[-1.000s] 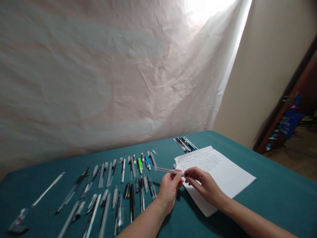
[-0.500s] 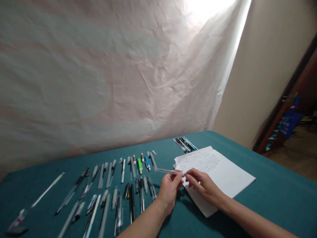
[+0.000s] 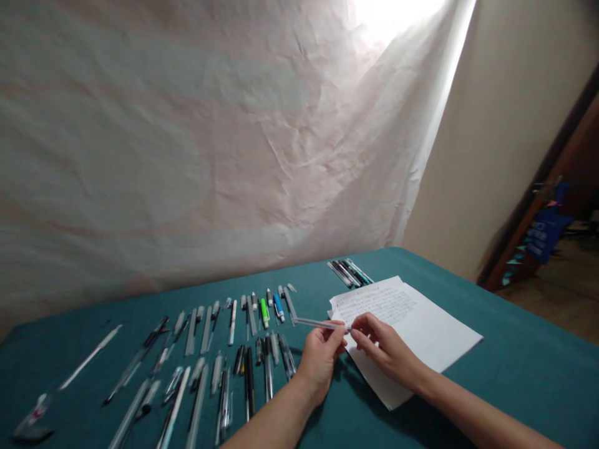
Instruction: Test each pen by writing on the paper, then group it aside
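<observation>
My left hand (image 3: 322, 357) is closed around a thin, clear pen barrel (image 3: 314, 323), which points left above the table. At the barrel's right end, my right hand (image 3: 380, 346) pinches with thumb and forefinger; the small part between those fingertips is mostly hidden. Beneath the right hand lie sheets of white paper (image 3: 433, 324) with rows of handwriting on the upper left. Just left of my left hand, disassembled pens are spread in rows, among them a black pen barrel (image 3: 249, 380) and a clear barrel with dark parts (image 3: 287, 357).
Green cloth covers the table (image 3: 528, 368). Farther back in the rows are a green pen part (image 3: 264, 312) and a blue one (image 3: 279, 307). A bundle of pens (image 3: 349, 272) lies behind the paper. A pale sheet (image 3: 210, 143) hangs along the far edge.
</observation>
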Demonstrator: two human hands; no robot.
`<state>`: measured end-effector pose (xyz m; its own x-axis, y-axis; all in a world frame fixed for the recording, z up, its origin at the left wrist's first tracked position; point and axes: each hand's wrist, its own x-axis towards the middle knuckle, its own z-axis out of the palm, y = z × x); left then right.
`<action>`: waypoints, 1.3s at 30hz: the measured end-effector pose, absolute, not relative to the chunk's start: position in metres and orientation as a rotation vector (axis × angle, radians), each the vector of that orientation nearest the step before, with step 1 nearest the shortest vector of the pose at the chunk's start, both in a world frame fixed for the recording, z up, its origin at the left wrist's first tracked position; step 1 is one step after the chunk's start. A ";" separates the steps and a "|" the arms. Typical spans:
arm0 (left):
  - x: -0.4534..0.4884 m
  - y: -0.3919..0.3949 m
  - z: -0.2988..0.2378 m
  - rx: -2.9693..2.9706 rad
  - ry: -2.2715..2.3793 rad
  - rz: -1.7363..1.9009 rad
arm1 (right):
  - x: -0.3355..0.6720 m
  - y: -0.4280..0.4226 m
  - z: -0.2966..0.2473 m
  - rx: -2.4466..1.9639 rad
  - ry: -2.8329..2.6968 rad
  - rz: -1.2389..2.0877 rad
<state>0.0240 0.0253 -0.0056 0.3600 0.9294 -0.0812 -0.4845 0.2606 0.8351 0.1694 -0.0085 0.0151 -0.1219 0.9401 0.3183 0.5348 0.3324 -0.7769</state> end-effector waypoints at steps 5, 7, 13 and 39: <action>0.023 0.024 -0.005 0.862 0.653 1.046 | 0.169 -0.008 0.013 -1.308 -1.790 0.652; 0.024 0.025 -0.006 0.875 0.653 1.046 | 0.170 -0.007 0.011 -1.315 -1.792 0.666; 0.024 0.025 -0.007 0.827 0.659 1.065 | 0.169 -0.007 0.012 -1.312 -1.788 0.655; 0.024 0.026 -0.012 0.888 0.634 1.051 | 0.169 -0.008 0.014 -1.277 -1.760 0.797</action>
